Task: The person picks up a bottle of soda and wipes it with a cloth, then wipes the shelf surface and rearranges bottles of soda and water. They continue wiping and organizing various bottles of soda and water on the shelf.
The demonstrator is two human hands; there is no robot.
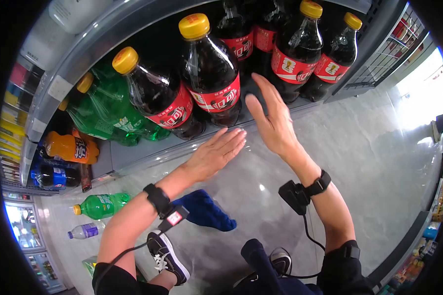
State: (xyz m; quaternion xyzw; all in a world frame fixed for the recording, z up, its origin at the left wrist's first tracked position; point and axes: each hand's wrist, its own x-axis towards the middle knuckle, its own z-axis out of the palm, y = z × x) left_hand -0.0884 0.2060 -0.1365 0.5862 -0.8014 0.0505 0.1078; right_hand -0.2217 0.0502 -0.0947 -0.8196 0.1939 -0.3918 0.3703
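Observation:
My left hand (215, 155) is stretched out flat, palm down, just in front of the shelf edge and below a large cola bottle (212, 73) with a yellow cap. My right hand (273, 118) reaches up toward the shelf, thumb apart from the fingers and nothing in its grasp. Its fingertips are in the gap between that bottle and another cola bottle (296, 54) to the right. A tilted cola bottle (157, 96) stands left of the middle one. At the far right of the row is a further cola bottle (335, 59).
Green soda bottles (110, 105), an orange soda bottle (71, 147) and a dark bottle with a blue label (56, 177) fill the shelf's left. On the floor lie a green bottle (101, 205), a small clear bottle (86, 230) and a blue cloth (206, 211). A wire rack (389, 46) stands right.

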